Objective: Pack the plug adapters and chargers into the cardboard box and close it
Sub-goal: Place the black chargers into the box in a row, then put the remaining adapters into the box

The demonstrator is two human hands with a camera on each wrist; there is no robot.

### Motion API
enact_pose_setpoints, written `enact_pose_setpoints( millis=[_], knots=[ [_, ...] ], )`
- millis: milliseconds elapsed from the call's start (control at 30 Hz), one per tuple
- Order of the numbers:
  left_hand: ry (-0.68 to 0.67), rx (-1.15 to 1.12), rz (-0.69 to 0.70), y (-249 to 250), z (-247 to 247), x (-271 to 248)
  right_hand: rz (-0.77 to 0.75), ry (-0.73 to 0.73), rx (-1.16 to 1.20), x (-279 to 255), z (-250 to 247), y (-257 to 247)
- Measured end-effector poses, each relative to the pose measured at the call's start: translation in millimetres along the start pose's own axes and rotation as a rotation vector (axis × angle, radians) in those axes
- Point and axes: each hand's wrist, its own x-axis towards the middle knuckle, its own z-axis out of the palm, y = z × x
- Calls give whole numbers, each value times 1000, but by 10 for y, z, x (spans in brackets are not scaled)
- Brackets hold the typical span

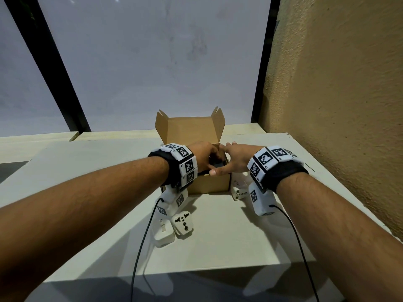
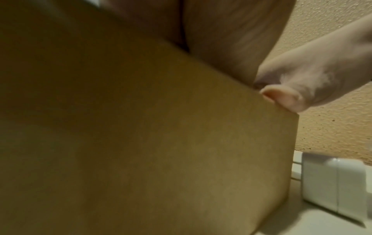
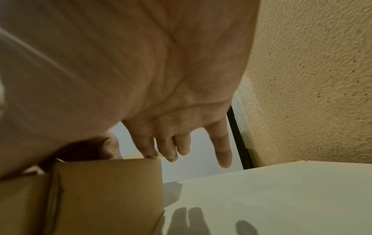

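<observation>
The box [image 1: 208, 182] stands open on the bench [image 1: 218, 236], lid flaps upright; its inside is mostly hidden by both hands, only something dark [image 1: 218, 164] showing. The left hand [image 1: 201, 156] curls into the opening; whether its grip holds that dark thing, I cannot tell. The right hand [image 1: 236, 158] lies flat-fingered on the right rim, thumb at the front wall. An adapter [image 1: 182, 225] and charger [image 1: 164, 233] lie on the bench in front of the box; another adapter [image 1: 238, 192] beside it, partly hidden.
</observation>
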Motion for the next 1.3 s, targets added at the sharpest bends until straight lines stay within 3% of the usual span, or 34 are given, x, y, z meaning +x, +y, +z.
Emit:
enact_pose_setpoints(
  millis=[367, 500, 600, 800, 967, 1167, 1300],
  knots=[
    [11, 100, 83, -19, -105, -176, 4, -11, 31, -39, -26, -3],
    [74, -10, 144, -51, -296, -524, 6, -32, 79, -53, -26, -1],
    [14, -77, 199, -106, -388, -933, 18, -55, 103, -45, -15, 0],
    [-49, -37, 56, -323, -235, -1572, 54, -69, 184, -74, 8, -1],
    [-172, -22, -56, -420, -14, -1764, 50, -69, 190, -103, -9, -29],
    [-163, -9, -84, -409, 213, -1814, 50, -87, 131, -77, -63, -71],
    [-135, 22, -3, -413, 210, -1846, 73, -88, 81, -46, -99, -98]
  ],
)
